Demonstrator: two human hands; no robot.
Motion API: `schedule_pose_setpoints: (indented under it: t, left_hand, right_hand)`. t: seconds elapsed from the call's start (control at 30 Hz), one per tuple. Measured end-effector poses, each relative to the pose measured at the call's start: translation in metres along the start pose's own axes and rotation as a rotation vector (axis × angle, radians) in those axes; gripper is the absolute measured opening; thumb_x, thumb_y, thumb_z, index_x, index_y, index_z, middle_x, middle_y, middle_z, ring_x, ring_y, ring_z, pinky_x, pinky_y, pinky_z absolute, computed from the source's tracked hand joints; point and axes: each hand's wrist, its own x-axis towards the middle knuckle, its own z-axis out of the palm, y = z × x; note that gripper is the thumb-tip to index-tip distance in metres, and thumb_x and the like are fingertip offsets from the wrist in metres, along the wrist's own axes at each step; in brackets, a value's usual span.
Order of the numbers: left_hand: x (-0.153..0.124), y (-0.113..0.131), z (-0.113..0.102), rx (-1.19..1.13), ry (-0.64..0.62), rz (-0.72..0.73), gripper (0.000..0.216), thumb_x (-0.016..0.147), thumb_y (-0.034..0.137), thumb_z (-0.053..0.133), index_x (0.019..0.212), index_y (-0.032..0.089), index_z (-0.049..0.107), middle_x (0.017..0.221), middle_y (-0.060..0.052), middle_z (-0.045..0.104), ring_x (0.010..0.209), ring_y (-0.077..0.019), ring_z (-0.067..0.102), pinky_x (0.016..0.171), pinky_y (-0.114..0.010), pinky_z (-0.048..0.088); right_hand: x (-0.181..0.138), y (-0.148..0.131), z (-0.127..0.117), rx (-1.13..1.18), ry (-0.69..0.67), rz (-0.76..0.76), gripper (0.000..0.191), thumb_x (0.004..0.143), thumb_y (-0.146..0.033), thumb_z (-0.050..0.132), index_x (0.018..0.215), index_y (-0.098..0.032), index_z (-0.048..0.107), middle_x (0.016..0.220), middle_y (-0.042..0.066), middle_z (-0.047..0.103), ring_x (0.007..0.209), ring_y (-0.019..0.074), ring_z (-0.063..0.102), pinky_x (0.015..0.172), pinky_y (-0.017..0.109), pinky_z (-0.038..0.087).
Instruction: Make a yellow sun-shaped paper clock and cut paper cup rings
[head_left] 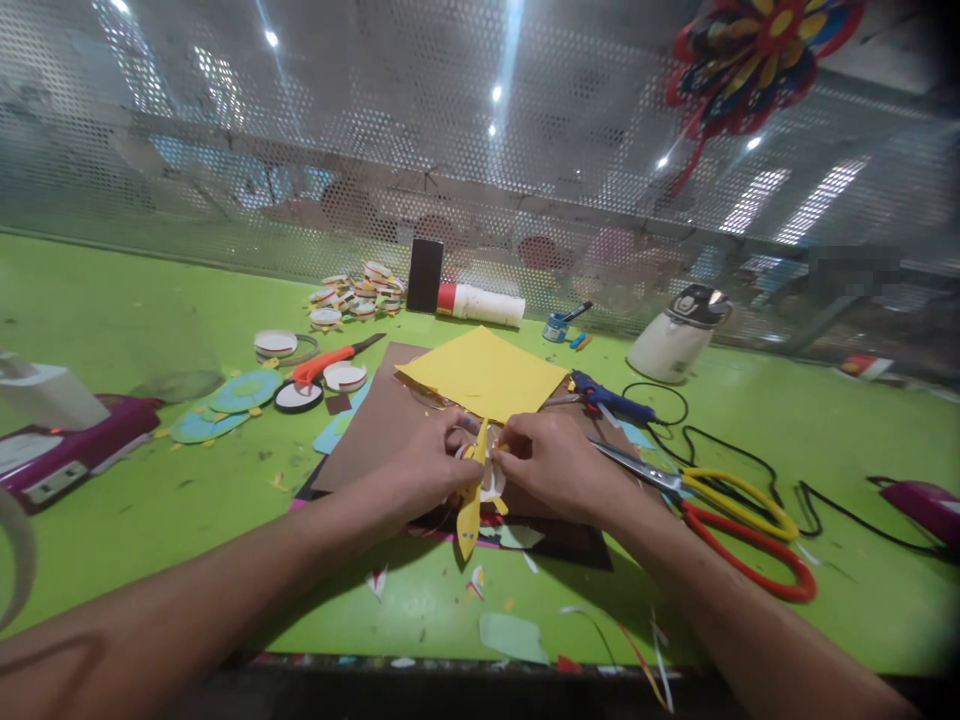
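My left hand (442, 455) is closed on a long yellow paper cutout (469, 515), its pointed lower end marked with two small dots like eyes. Just right of it, my right hand (547, 460) pinches the edge of a small white paper piece (493, 485) with yellow tabs; the fingers partly hide it. Both hands are close together over brown card sheets (375, 430). A square yellow sheet (484, 370) lies just beyond the fingers. Large scissors (690, 485) with yellow and red handles lie by my right forearm.
Left are an orange-handled cutter (324, 367), blue paper rings (245, 391) and a purple power strip (90, 445). A glue gun (615, 400) with a looping black cord lies right, near a white kettle (671, 340). Behind stand a phone (425, 275) and stacked paper discs (364, 292).
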Motion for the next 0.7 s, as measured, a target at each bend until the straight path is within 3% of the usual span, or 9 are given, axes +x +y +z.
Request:
schedule_pose_setpoints:
  t: [0.2,0.47,0.7]
  left_hand:
    - [0.002,-0.002,0.000,-0.037,-0.014,0.005,0.032,0.059,0.007,0.056,0.088,0.017,0.048,0.065,0.003,0.056,0.051,-0.0103,0.049,0.046,-0.021,0.036]
    - [0.000,0.002,0.001,-0.058,-0.004,-0.045,0.031,0.060,0.006,0.057,0.087,0.018,0.048,0.057,0.007,0.049,0.047,-0.0082,0.043,0.043,-0.020,0.032]
    - [-0.002,0.006,-0.001,-0.116,0.008,-0.106,0.035,0.060,0.005,0.056,0.091,0.018,0.049,0.056,0.008,0.046,0.044,-0.0063,0.039,0.043,-0.019,0.028]
  right_hand:
    - [-0.002,-0.006,-0.002,-0.014,-0.002,0.004,0.013,0.080,-0.020,0.058,0.072,-0.017,0.069,0.072,0.006,0.071,0.065,0.0156,0.059,0.056,0.024,0.032]
    - [-0.001,-0.003,0.001,-0.004,0.003,-0.018,0.015,0.080,-0.019,0.058,0.072,-0.017,0.071,0.072,0.006,0.072,0.065,0.0159,0.059,0.057,0.024,0.033]
    - [-0.001,0.005,-0.001,0.182,-0.038,-0.030,0.018,0.077,-0.024,0.057,0.082,-0.018,0.073,0.074,0.004,0.072,0.066,0.0164,0.059,0.059,0.026,0.038]
